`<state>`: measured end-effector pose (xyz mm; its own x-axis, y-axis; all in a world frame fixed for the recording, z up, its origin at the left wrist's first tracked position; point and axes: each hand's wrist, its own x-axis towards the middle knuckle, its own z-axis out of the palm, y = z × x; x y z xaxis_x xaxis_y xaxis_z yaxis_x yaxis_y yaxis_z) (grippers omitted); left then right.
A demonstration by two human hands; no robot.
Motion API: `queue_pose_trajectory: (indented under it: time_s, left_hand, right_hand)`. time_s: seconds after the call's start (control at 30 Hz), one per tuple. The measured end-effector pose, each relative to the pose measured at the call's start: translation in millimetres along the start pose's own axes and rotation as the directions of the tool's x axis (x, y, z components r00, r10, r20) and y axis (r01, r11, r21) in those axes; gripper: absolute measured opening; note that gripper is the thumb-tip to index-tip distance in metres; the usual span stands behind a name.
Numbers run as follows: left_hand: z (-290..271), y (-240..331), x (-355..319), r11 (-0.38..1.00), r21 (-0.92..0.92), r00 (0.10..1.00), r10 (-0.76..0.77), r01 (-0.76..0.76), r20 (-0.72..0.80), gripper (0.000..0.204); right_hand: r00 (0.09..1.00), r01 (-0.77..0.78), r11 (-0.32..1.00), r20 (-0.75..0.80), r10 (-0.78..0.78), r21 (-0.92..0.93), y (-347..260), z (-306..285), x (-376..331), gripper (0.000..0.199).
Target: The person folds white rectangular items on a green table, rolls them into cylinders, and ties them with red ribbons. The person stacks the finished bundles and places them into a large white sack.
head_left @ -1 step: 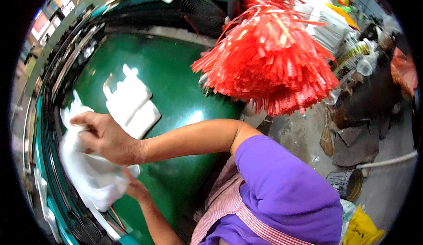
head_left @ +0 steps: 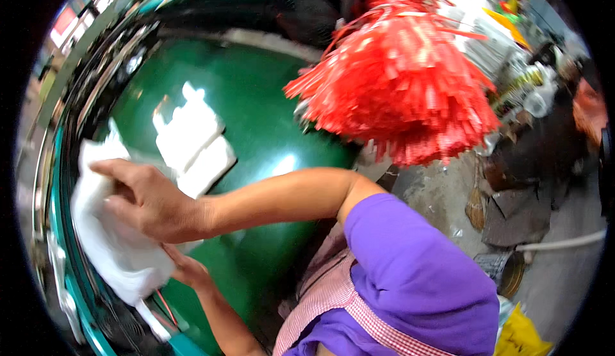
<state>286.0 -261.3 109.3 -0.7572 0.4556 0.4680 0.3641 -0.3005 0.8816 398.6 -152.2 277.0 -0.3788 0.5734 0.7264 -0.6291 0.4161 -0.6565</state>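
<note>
A bundle of white plastic bags (head_left: 118,247) hangs over the left side of a green tabletop (head_left: 256,93), blurred by motion. My right hand (head_left: 157,202) is curled at its upper part, with thumb and forefinger closing on the plastic. At the bundle's lower right edge, my left hand (head_left: 187,269) grips it, the fingertips partly hidden behind the plastic. Beyond my right hand, a folded stack of white plastic bags (head_left: 192,138) lies flat on the green top, its handle loops pointing away from me.
A big bunch of red plastic strips (head_left: 397,87) hangs over the table's far right corner. Dark rails and a teal machine frame (head_left: 61,183) border the left side. On the floor at right are a broom head (head_left: 475,207), a tin can (head_left: 509,273) and a yellow bag (head_left: 522,333).
Both hands and the bundle of bags have shifted slightly left. The bundle's upper end has swung outward, and the view has tilted a little.
</note>
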Motion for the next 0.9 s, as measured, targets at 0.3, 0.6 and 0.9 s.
queue_pose_trajectory:
  time_s: [0.3,0.6,0.9]
  left_hand:
    - [-132,-11,-75,0.905,0.271,0.941,-0.338,0.327,-0.007,0.052]
    - [-220,7,-155,0.523,0.711,0.675,-0.306,-0.470,0.671,0.068]
    - [-176,-15,-87,0.808,0.575,0.716,-0.324,-0.131,0.619,0.010]
  right_hand:
    - [0.521,0.186,0.740,0.704,0.483,-0.646,84,-31,-119,0.044]
    - [0.333,0.270,0.665,0.716,0.613,-0.696,66,-62,-247,0.089]
    - [0.478,0.109,0.883,0.803,0.356,-0.457,85,-53,-229,0.036]
